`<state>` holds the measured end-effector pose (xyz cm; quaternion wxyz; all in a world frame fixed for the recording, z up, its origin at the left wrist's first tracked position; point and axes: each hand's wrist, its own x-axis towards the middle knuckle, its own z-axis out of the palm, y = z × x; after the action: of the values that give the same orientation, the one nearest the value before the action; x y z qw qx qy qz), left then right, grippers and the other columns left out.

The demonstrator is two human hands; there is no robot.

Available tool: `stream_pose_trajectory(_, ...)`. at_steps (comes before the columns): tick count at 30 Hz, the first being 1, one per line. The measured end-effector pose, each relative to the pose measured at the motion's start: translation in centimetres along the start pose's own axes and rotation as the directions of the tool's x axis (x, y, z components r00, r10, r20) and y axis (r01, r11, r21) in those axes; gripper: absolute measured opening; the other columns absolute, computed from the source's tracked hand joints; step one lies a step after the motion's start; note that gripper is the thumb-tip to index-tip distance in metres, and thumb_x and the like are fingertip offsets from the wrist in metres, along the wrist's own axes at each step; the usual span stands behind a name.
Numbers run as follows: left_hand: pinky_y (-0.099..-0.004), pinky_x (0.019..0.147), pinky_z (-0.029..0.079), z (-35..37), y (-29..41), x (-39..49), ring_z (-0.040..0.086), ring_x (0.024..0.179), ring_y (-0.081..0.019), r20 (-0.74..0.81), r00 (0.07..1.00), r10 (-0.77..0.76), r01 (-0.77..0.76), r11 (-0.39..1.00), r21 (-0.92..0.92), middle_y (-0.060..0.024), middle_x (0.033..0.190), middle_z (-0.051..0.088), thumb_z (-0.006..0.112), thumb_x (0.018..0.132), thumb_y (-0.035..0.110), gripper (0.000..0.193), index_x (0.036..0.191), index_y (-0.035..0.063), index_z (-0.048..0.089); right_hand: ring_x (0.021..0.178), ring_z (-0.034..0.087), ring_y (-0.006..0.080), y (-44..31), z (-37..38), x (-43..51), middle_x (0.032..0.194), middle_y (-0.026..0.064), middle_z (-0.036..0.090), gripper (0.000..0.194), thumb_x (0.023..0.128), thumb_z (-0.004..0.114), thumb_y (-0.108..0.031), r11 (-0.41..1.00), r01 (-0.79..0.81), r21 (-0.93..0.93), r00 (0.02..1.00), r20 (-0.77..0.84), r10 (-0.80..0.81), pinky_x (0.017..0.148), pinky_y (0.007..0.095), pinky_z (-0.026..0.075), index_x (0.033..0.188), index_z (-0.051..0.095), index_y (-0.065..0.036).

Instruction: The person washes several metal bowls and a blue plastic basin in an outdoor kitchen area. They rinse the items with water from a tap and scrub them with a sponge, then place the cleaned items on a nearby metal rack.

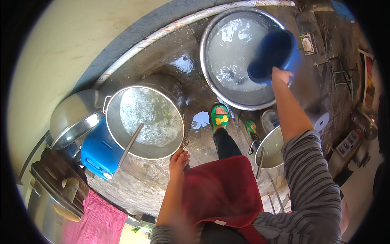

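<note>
My right hand grips the rim of a blue plastic bucket, tilted with its mouth toward the water in a wide metal basin. That basin's water is cloudy and rippling. My left hand is at the side handle of a deep metal pot; its fingers look bent, but whether they close on the handle is unclear. Bubbly water with green bits fills much of this pot, and a long rod-like utensil leans over its rim. A smaller metal pot with another long utensil stands below my right forearm.
A blue plastic container and a large tilted metal bowl stand left of the deep pot. A white pipe runs along the wall. The floor is wet around my green slippers. A metal-framed stool is at right.
</note>
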<state>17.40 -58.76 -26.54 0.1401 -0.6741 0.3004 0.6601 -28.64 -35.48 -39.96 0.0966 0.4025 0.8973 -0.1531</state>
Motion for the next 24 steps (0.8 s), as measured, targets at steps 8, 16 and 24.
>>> stream_pose_trajectory(8, -0.0307, 0.084, 0.046, 1.5, -0.8, -1.3, 0.057, 0.099, -0.0210, 0.058, 0.997, 0.047, -0.052, 0.995, 0.084, -0.0154, 0.113, 0.057, 0.050, 0.089, 0.017, 0.044, 0.127, -0.0045, 0.042, 0.068, 0.060, 0.0258, -0.6, 0.9, -4.5, 0.083, 0.0144, 0.060, 0.037, 0.059, 0.067, -0.009, 0.944, -0.045, 0.326, 0.879, 0.462, -0.118, 0.045, 0.0360, 0.049, 0.093, 0.057, 0.001)
stream_pose_trajectory(16, -0.0294, 0.081, 0.047, -0.8, -0.5, -3.5, 0.060, 0.095, -0.0191, 0.043, 0.993, 0.109, -0.114, 0.984, 0.137, -0.0138, 0.109, 0.060, 0.050, 0.088, 0.015, 0.041, 0.125, -0.0034, 0.046, 0.053, 0.052, 0.0175, 4.9, -8.1, -6.7, 0.071, 0.0068, 0.055, 0.032, 0.060, 0.062, -0.005, 0.861, -0.189, 0.472, 0.774, 0.611, -0.165, 0.041, 0.0295, 0.041, 0.091, 0.056, -0.001)
stream_pose_trajectory(24, -0.0274, 0.078, 0.046, -3.2, -0.1, -6.7, 0.060, 0.091, -0.0160, 0.074, 0.983, 0.167, -0.171, 0.983, 0.063, -0.0090, 0.106, 0.062, 0.054, 0.087, 0.015, 0.038, 0.121, -0.0001, 0.050, 0.056, 0.054, 0.0159, 2.9, -21.0, -18.3, 0.070, 0.0053, 0.057, 0.030, 0.060, 0.057, 0.002, 0.820, 0.014, 0.572, 0.616, 0.641, -0.457, 0.048, 0.0273, 0.043, 0.089, 0.057, 0.001)
